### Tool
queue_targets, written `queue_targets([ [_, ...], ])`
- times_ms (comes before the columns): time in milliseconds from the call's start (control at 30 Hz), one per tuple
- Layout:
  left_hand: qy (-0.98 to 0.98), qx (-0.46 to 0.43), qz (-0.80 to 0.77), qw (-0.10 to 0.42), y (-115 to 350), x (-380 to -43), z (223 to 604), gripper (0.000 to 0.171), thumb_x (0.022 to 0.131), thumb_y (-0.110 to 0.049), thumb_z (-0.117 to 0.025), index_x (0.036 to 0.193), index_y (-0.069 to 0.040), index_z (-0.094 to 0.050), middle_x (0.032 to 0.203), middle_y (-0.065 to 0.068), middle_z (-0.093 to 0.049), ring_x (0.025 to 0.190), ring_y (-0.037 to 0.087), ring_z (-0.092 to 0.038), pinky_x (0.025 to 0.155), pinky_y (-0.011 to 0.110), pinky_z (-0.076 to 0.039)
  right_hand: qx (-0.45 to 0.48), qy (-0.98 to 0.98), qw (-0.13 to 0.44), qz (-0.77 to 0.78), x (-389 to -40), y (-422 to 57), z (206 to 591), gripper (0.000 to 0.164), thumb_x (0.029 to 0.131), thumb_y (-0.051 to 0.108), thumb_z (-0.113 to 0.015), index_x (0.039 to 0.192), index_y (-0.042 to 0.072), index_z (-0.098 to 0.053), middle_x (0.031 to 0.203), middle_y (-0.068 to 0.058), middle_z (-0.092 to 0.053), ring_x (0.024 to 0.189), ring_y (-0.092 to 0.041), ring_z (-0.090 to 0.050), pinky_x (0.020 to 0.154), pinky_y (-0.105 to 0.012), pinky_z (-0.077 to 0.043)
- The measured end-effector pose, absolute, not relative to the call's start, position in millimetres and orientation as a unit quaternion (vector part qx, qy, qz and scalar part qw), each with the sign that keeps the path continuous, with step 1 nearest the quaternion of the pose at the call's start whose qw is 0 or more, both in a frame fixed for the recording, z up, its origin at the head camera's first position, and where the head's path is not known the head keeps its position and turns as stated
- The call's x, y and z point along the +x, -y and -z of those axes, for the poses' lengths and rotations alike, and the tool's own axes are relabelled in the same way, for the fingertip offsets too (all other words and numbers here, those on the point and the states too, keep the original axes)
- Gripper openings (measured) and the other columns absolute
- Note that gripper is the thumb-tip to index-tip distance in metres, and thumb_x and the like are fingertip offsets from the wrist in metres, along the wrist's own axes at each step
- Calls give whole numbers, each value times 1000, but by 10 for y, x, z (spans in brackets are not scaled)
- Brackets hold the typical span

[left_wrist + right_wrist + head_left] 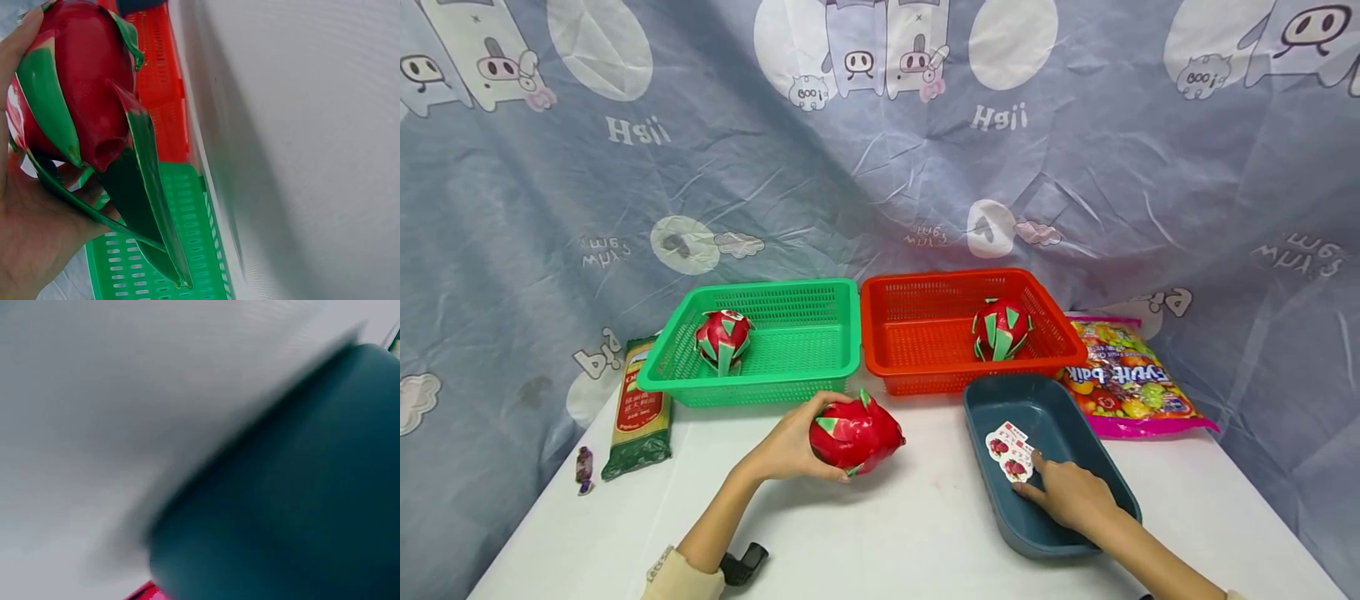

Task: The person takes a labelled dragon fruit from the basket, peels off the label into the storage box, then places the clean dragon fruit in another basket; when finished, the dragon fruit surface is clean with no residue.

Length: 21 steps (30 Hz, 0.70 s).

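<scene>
In the head view, my left hand [793, 446] holds a shiny red dragon fruit [859, 435] with green leaf tips, above the white table. The left wrist view shows my palm and fingers [100, 187] around the same dragon fruit [94, 75], its long green scales pointing down. My right hand [1075, 496] reaches into a dark blue tray [1075, 425]. Its thumb and index finger, spread apart, are right at the edge of white dragon-fruit stickers [1011, 452] in the tray. In the right wrist view the tray's outer wall [281, 506] hides this hand.
A green basket [797, 342] and a red basket [917, 342] stand at the back, each with one dragon fruit. Bright candy bag [1123, 375] lies behind the blue tray. At left are a yellow-green packet [640, 412] and a small purple wrapped candy [584, 469].
</scene>
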<state>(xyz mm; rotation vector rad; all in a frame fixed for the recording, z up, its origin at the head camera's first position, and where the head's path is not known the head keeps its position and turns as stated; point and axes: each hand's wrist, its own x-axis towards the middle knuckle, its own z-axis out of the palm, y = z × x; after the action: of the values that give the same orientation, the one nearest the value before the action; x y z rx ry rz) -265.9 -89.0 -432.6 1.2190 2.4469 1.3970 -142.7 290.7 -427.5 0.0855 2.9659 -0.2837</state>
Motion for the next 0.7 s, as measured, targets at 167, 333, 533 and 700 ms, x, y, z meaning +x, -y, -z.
queue_targets([
  [167,-793,394,-464,43,890,-2641,4300,88,56,-32,-89,128,-32,-38,119,-8,-51,109,15,-51,77,27,-51,11,-987,29,158,-1475,-3028,3900,82,80,52,-63,131,-9,-44,62,-10,-59,50,-17,-52,46,-35,-45],
  [333,-774,394,-493,49,826,-2591,4194,89,57,-27,-89,130,-31,-38,120,-4,-51,110,18,-51,76,29,-52,-29,-976,-80,199,-1758,-3347,3329,81,82,47,-64,134,-9,-37,70,-9,-58,57,-20,-52,50,-33,-46],
  [533,-735,396,-549,36,580,-2449,3781,90,60,-18,-88,134,-25,-36,125,1,-47,113,22,-47,78,32,-52,-38,-973,-78,214,-2337,-3879,3246,88,86,47,-58,144,-3,-16,130,-38,-34,113,-54,-36,82,-68,-35],
  [700,-715,389,-580,-11,272,-2399,3294,89,61,-5,-85,133,-17,-35,125,8,-48,114,25,-47,81,35,-50,-70,-945,34,318,-2598,-4103,3625,91,91,43,-52,146,1,8,136,-35,-27,120,-53,-31,88,-67,-32],
])
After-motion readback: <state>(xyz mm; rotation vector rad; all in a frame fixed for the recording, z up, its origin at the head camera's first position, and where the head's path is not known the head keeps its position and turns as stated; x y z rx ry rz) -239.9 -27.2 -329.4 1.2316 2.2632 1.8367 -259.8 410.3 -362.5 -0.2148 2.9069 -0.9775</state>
